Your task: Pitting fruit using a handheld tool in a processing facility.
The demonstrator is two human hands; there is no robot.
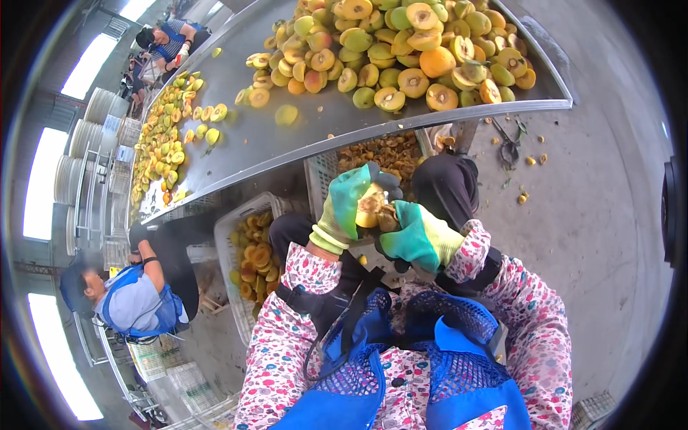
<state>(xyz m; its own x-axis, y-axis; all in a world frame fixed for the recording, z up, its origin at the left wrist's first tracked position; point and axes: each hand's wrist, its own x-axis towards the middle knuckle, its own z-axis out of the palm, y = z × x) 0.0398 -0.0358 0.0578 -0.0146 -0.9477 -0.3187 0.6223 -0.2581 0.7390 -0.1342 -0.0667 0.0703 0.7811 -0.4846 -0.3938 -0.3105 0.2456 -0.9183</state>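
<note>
My left hand (347, 204), in a green and yellow glove with dark fingertips, is closed around a cut yellow peach (370, 205) in front of my knees. My right hand (421, 235), gloved alike, is closed right beside it, its fingers up against the fruit. A small brownish piece (388, 218) shows between the two hands. Whether the right hand grips a small tool or only that piece is hidden by its fingers. Beneath my hands, a crate (315, 188) holds brownish fruit scraps.
A metal table (236, 147) stands ahead, bearing a large heap of halved peaches (390, 54) and more at its left. A white crate (231, 279) of peach halves sits left of my knees. A person (136, 297) sits at left, another (172, 46) farther off. Debris (509, 150) lies on the floor.
</note>
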